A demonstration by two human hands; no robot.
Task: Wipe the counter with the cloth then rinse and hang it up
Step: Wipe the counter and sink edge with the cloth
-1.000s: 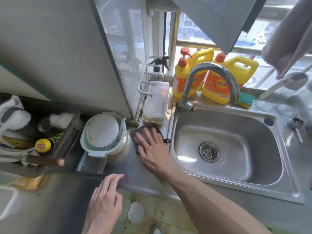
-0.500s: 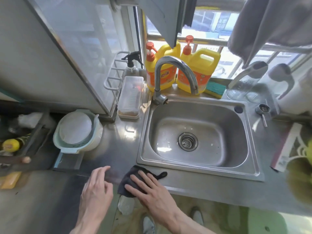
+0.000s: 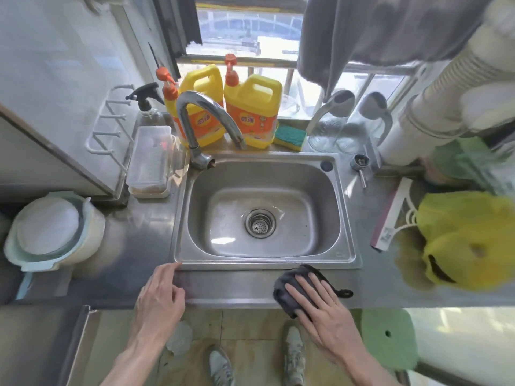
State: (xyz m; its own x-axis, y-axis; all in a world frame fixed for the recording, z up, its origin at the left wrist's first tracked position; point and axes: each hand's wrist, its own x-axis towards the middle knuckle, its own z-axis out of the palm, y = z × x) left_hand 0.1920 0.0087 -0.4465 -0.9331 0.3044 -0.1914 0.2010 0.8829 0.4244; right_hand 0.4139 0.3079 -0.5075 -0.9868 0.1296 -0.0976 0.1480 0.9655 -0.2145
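dark bunched cloth (image 3: 289, 291) under flat, spread right hand (image 3: 323, 310) on brushed steel counter (image 3: 237, 288); left hand (image 3: 160, 296) loosely open

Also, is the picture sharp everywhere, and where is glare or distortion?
Head view: the window is overexposed; the sink and right hand on the cloth are fairly sharp; the yellow bag and white bowl at the edges are smeared; the wide lens bends the counter edge.

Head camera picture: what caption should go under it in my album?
Right hand presses a dark cloth on the counter before the sink.
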